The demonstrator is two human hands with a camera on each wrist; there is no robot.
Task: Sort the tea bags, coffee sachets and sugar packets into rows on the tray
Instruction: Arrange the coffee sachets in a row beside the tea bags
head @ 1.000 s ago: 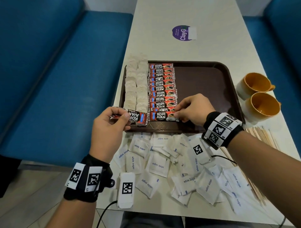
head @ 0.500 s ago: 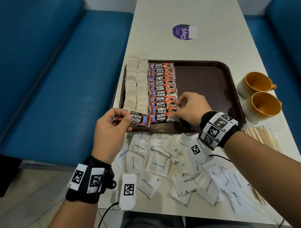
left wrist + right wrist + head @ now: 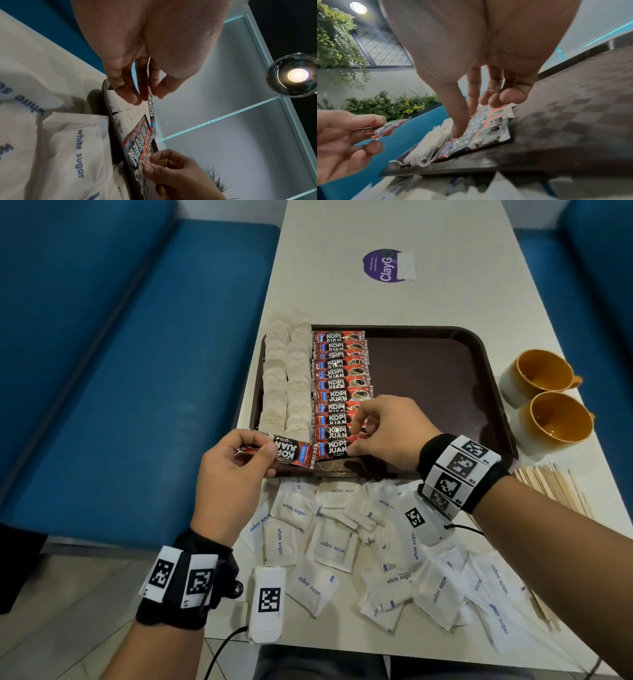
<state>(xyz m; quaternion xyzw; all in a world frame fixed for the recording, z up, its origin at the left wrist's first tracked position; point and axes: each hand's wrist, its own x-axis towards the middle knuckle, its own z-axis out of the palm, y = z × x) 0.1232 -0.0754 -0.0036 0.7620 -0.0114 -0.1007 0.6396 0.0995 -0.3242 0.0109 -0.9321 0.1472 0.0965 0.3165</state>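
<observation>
A: What's the held coffee sachet [image 3: 289,453] like?
B: Red and black, printed "KOPI JUAN", pinched at one end by the left hand [image 3: 230,477], just left of the tray [image 3: 445,364] row.
A: And the right hand [image 3: 387,433]?
B: Fingers curled, pinching the nearest sachet in the row [image 3: 334,447] on the tray.

the coffee sachets [image 3: 340,395] read "kopi juan", the sugar packets [image 3: 294,510] "white sugar", the purple sticker [image 3: 383,265] "clayg".
</observation>
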